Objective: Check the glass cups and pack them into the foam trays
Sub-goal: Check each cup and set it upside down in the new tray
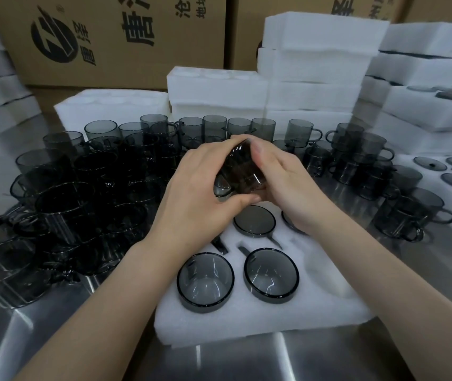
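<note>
You have both hands clamped on one cup [242, 171]. Your left hand [208, 185] curls round its near side with the thumb under the lower edge, and your right hand [282, 182] wraps the far side. The cup is tilted in the air just above the far end of the tray [329, 292]. Its handle is hidden by your fingers.

Three packed cups [205, 281] sit mouth-up in the tray, and a fourth shows partly under your right wrist. Loose cups [87, 188] crowd the table [246, 361] left of the tray and behind it.

The smoked glass looks thin, so treat it as light, stiff, slick and quick to chip. Hold it by the body wall with your fingers spread around it, not by the rim or the handle, which is likely the weakest part. The foam should give a little. Line the handle up with its slot in the tray and lower the cup straight down, clear of the packed cups beside it.
</note>
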Tool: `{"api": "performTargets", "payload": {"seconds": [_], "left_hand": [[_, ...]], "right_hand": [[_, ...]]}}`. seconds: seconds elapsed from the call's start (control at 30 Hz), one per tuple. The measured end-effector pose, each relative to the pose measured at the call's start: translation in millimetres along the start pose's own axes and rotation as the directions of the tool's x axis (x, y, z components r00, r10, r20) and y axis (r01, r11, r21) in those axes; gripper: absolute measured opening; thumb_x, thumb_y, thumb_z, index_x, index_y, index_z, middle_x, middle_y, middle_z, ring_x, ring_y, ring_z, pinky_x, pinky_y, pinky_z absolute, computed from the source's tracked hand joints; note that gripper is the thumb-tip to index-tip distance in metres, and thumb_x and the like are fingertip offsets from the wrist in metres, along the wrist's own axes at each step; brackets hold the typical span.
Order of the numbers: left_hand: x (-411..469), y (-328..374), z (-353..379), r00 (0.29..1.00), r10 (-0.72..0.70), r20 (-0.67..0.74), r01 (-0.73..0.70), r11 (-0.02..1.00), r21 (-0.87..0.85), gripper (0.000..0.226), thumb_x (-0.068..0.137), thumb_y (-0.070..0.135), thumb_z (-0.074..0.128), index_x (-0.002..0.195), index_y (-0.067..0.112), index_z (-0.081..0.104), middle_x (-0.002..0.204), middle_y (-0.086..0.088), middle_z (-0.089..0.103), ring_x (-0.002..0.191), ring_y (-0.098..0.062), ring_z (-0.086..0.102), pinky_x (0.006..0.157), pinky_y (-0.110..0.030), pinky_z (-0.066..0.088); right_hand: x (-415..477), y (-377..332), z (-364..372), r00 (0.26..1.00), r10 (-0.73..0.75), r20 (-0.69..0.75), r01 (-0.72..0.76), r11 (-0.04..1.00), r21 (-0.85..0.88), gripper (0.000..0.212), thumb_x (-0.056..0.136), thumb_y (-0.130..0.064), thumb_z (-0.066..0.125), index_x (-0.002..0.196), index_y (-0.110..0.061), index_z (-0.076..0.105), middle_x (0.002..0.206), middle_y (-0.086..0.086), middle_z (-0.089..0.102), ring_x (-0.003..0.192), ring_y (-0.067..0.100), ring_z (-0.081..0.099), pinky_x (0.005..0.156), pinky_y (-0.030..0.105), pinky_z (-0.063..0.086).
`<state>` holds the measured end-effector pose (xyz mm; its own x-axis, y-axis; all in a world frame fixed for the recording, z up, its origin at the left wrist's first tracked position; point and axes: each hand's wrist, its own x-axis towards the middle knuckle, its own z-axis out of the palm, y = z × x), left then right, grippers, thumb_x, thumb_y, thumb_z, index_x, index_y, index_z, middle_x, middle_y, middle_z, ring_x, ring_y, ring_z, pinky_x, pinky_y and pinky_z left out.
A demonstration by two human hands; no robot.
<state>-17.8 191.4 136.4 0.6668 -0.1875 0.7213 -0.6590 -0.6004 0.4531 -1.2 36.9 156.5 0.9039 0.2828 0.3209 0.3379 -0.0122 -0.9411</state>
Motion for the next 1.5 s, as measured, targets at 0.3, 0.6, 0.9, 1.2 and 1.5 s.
{"api": "performTargets", "payload": {"seconds": [0.3,0.6,0.9,1.2,1.5], "left_hand": [[-1.5,3.0,-2.9,1.000,0.005,-0.008,-0.006,0.994,-0.112,0.078,0.065,0.017,0.087,0.135,0.016,0.054,0.131,0.009,0.058,0.125,-0.005,0.051,0.107,-0.020,0.038],[-2.8,-0.7,-0.6,0.999,0.044,-0.004,-0.043,0.965,-0.258,0.078,0.071,0.001,0.081,0.134,0.030,0.045,0.143,0.009,0.049,0.137,-0.006,0.041,0.111,-0.024,0.037],[-0.5,5.0,-5.1,0.989,-0.044,0.144,0.070,0.981,-0.180,0.100,0.063,0.042,0.082,0.148,0.039,0.029,0.150,0.024,0.034,0.144,0.004,0.021,0.119,-0.035,0.025],[-0.4,-0.2,-0.9,0.992,0.054,0.112,-0.036,0.987,-0.158,0.084,0.078,0.020,0.074,0.150,0.016,0.030,0.157,0.007,0.024,0.147,-0.003,0.018,0.117,-0.016,0.017],[1.1,3.4,-2.0,0.972,0.112,0.205,-0.077,0.983,-0.168,0.092,0.072,0.004,0.082,0.148,0.024,0.034,0.159,0.013,0.022,0.148,-0.001,0.010,0.113,-0.008,0.015]], "right_hand": [[3.7,-4.9,-9.7,0.995,0.099,0.029,-0.103,0.973,0.208,0.040,0.101,-0.037,0.039,0.121,-0.014,0.064,0.110,0.022,0.069,0.090,0.034,0.071,0.063,0.036,0.060],[7.3,-1.5,-14.5,0.953,0.184,0.243,-0.273,0.869,0.414,0.049,0.093,-0.044,0.047,0.120,-0.006,0.062,0.112,0.018,0.070,0.098,0.030,0.069,0.067,0.037,0.059],[4.1,-0.3,-16.2,0.959,0.157,0.236,-0.230,0.918,0.323,0.044,0.084,-0.033,0.061,0.121,-0.010,0.066,0.121,0.023,0.064,0.105,0.034,0.063,0.086,0.048,0.056],[4.4,-1.3,-16.5,0.974,0.103,0.203,-0.170,0.921,0.350,0.049,0.081,-0.023,0.063,0.130,-0.015,0.059,0.112,0.010,0.067,0.099,0.023,0.066,0.069,0.040,0.057],[7.7,1.0,-19.5,0.978,0.123,0.171,-0.186,0.884,0.429,0.027,0.082,-0.019,0.061,0.107,-0.013,0.068,0.091,0.005,0.072,0.082,0.023,0.071,0.062,0.042,0.060]]}}
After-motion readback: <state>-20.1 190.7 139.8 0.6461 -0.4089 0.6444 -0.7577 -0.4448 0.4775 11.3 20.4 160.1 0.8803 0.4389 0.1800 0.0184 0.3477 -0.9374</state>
